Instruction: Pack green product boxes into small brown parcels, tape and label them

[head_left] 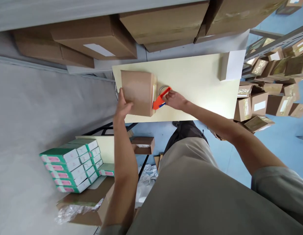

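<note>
Brown box (137, 93) (contents hidden), left hand (123, 107) touching

Even, fairly bright light reaches the pale table (198, 88), which is the brightest broad surface and looks nearly washed out toward its right side. The white box (233, 65) throws a soft shadow to its left. The undersides of the shelf cartons (166, 27) fall darker, and clear tape on the stacked cartons (260, 67) gives small glints. The left hand (123, 106) is slightly blurred. Wide-angle distortion stretches the edges, and fine print on the green boxes (68, 163) is too soft to read.
</note>
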`<state>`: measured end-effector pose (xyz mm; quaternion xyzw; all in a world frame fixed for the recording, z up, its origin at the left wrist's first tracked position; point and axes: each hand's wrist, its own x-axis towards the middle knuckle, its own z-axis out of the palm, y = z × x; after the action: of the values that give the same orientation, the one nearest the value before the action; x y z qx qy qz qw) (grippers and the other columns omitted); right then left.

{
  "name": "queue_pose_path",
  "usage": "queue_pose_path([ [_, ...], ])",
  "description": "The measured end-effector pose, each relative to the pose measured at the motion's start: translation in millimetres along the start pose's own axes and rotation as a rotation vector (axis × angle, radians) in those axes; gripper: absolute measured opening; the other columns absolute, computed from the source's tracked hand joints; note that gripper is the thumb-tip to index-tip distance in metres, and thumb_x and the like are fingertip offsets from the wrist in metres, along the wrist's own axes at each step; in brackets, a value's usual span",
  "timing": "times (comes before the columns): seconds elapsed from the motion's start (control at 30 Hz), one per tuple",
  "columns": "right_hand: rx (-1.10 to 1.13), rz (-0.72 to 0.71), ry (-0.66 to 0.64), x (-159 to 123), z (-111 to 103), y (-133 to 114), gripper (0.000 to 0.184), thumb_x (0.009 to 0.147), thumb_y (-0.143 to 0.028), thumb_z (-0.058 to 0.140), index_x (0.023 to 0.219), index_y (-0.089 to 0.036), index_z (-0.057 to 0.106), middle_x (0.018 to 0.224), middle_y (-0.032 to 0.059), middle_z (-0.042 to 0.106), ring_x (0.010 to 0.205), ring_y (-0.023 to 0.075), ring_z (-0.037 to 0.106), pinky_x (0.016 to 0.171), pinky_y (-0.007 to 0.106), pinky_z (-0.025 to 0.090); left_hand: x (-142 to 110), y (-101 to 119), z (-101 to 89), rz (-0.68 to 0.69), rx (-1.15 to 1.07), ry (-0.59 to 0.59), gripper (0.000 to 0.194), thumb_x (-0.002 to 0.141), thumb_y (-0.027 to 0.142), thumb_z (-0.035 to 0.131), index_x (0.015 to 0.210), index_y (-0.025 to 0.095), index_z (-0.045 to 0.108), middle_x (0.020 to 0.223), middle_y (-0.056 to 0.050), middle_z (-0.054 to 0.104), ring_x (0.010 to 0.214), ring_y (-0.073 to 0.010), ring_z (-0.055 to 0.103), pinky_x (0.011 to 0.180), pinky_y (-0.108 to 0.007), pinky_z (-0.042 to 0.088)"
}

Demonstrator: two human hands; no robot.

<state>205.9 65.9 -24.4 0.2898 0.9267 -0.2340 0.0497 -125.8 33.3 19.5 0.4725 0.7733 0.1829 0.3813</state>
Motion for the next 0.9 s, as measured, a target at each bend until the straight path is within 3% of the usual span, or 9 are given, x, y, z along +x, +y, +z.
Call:
queue_pose_path([
  [0.1, 0.003, -0.028, -0.094, 8.6, 6.2, -54.4, 0.051, 0.108, -0.004, 0.036, 0.148, 0.0, 0.066, 0.123, 0.0227, 0.085, 0.117, 0.0334, 0.081, 0.118, 0.052, 0.049, 10.4, 31.1, 25.9, -0.147, 0.123, 0.066, 0.109, 0.092, 0.043, 0.081, 0.183, 0.018, 0.026, 0.194, -0.018, 0.014, 0.181, -0.039, -0.004, 0.143, -0.064, -0.008],
  [0.2, -0.004, -0.002, -0.14, 17.6, 10.9, -104.6, 0.048, 0.107, 0.0, 0.035, 0.143, 0.001, 0.068, 0.118, 0.0233, 0.085, 0.109, 0.0313, 0.082, 0.111, 0.048, 0.051, 9.5, 66.8, 68.4, -0.148, 0.203, 0.172, 0.122, 0.093, 0.062, 0.083, 0.184, 0.014, 0.017, 0.194, -0.021, -0.002, 0.178, -0.0418, -0.019, 0.14, -0.068, -0.012],
  [0.33, 0.078, 0.081, -0.13, 13.2, 20.0, -133.1, 0.045, 0.106, 0.002, 0.037, 0.14, 0.002, 0.067, 0.12, 0.0265, 0.083, 0.108, 0.0309, 0.08, 0.104, 0.046, 0.053, -0.7, 95.6, 105.5, -0.152, 0.293, 0.199, 0.13, 0.084, 0.05, 0.091, 0.184, 0.015, 0.016, 0.194, -0.021, -0.009, 0.175, -0.0445, -0.028, 0.138, -0.074, -0.015],
  [0.47, 0.11, 0.113, -0.17, -35.7, 31.3, -107.4, 0.044, 0.112, -0.007, 0.038, 0.148, 0.001, 0.061, 0.123, 0.0264, 0.081, 0.111, 0.0324, 0.079, 0.107, 0.047, 0.052, -3.4, 92.6, 106.2, -0.111, 0.281, 0.161, 0.129, 0.082, 0.035, 0.086, 0.186, 0.016, 0.011, 0.194, -0.018, -0.01, 0.174, -0.0447, -0.029, 0.136, -0.074, -0.018],
  [0.57, 0.078, 0.198, -0.22, -98.3, 34.3, -63.2, 0.04, 0.112, -0.008, 0.039, 0.144, 0.001, 0.062, 0.123, 0.0274, 0.081, 0.113, 0.0342, 0.078, 0.108, 0.047, 0.051, -3.3, 81.0, 100.1, -0.059, 0.303, 0.134, 0.132, 0.08, 0.032, 0.086, 0.186, 0.017, 0.008, 0.194, -0.018, -0.011, 0.174, -0.0454, -0.029, 0.136, -0.073, -0.021],
  [0.63, 0.002, 0.272, -0.186, -135.4, 31.9, -31.1, 0.044, 0.117, -0.021, 0.041, 0.149, 0.003, 0.057, 0.13, 0.0299, 0.079, 0.116, 0.0369, 0.076, 0.109, 0.048, 0.051, -5.0, 74.9, 97.7, -0.018, 0.321, 0.114, 0.134, 0.079, 0.031, 0.086, 0.186, 0.016, 0.007, 0.194, -0.018, -0.011, 0.174, -0.0448, -0.029, 0.136, -0.072, -0.023],
  [0.7, -0.052, 0.355, -0.14, -155.5, 27.6, -4.5, 0.05, 0.121, -0.033, 0.038, 0.149, 0.004, 0.056, 0.125, 0.0294, 0.08, 0.113, 0.0375, 0.077, 0.108, 0.048, 0.05, -8.7, 71.9, 96.7, 0.018, 0.333, 0.091, 0.134, 0.079, 0.029, 0.086, 0.186, 0.014, 0.007, 0.194, -0.019, -0.01, 0.175, -0.0441, -0.029, 0.136, -0.07, -0.024],
  [0.77, -0.08, 0.394, -0.096, -153.2, 23.3, 11.9, 0.054, 0.122, -0.038, 0.034, 0.147, 0.003, 0.057, 0.12, 0.0282, 0.081, 0.11, 0.0369, 0.077, 0.108, 0.048, 0.049, -14.9, 71.9, 96.7, 0.052, 0.347, 0.061, 0.135, 0.077, 0.027, 0.086, 0.186, 0.013, 0.008, 0.194, -0.019, -0.009, 0.175, -0.0437, -0.028, 0.136, -0.068, -0.025],
  [0.9, -0.095, 0.345, -0.049, -104.5, 13.4, 15.6, 0.056, 0.122, -0.036, 0.033, 0.154, 0.006, 0.051, 0.124, 0.0286, 0.081, 0.115, 0.0359, 0.075, 0.113, 0.05, 0.047, -34.3, 75.6, 98.0, 0.146, 0.36, -0.034, 0.134, 0.076, 0.023, 0.09, 0.186, 0.016, 0.014, 0.194, -0.017, -0.008, 0.177, -0.0428, -0.025, 0.137, -0.068, -0.024],
])
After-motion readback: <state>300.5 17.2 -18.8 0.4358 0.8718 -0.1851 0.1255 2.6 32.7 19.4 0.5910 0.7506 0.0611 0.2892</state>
